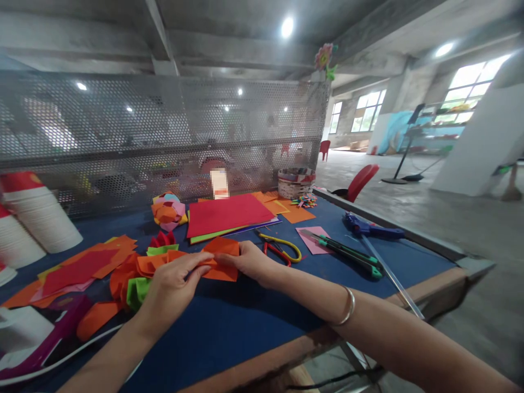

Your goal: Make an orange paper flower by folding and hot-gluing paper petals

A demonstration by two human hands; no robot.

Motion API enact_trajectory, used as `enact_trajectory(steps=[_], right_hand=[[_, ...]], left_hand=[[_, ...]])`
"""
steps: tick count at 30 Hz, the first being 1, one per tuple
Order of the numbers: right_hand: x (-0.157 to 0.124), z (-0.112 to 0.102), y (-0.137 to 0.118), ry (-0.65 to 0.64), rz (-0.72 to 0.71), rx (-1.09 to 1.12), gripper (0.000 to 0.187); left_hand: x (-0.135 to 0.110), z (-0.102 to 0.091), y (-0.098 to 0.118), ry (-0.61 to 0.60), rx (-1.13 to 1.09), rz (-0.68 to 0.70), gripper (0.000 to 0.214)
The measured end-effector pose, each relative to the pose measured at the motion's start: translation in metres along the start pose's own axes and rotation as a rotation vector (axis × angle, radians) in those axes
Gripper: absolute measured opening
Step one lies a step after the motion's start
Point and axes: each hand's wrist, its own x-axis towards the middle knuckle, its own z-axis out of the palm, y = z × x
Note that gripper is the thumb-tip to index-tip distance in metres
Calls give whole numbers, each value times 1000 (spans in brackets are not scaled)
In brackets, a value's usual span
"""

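Observation:
Both hands pinch an orange paper square (227,273) above the blue table, fingers meeting near its middle. My left hand (174,281) closes on the paper's left side with thumb and fingertips. My right hand (254,263), below a bangled wrist, grips its right side. Folded orange paper pieces (125,275) and a green folded piece (138,292) lie just left of my left hand. Behind them sits a red folded piece (162,239). Beyond my hands lies a stack of coloured sheets with a red sheet (231,214) on top. Scissors (282,248) with red and yellow handles rest beside my right hand.
A green and black utility knife (352,254) lies over a pink square (311,240); a blue glue gun (374,228) is further right. Paper cup stacks (51,213), loose sheets (77,270) and a purple device (57,333) occupy the left. A perforated screen (164,131) and basket (295,184) stand behind.

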Motion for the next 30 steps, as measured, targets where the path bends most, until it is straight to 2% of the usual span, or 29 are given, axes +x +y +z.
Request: enact_trajectory(steps=[8,16,19,23,27,30], right_hand=[[3,-2,5,-37,24,-21,30],[2,0,1,-24,34,-58,17],[0,2,-3,-16,45,-77,9],[-3,3,-8,50,34,-74,15],[-4,3,-10,25,25,-40,15],[-1,2,-4,16,-49,-53,15]], left_hand=[[1,-2,2,4,30,13,19],[5,-7,6,-66,-23,-124,16],[6,-7,4,-63,-6,-108,17],[6,-7,1,-39,51,-67,17],[6,-8,1,0,114,-82,17],[6,-9,3,-22,82,-75,18]])
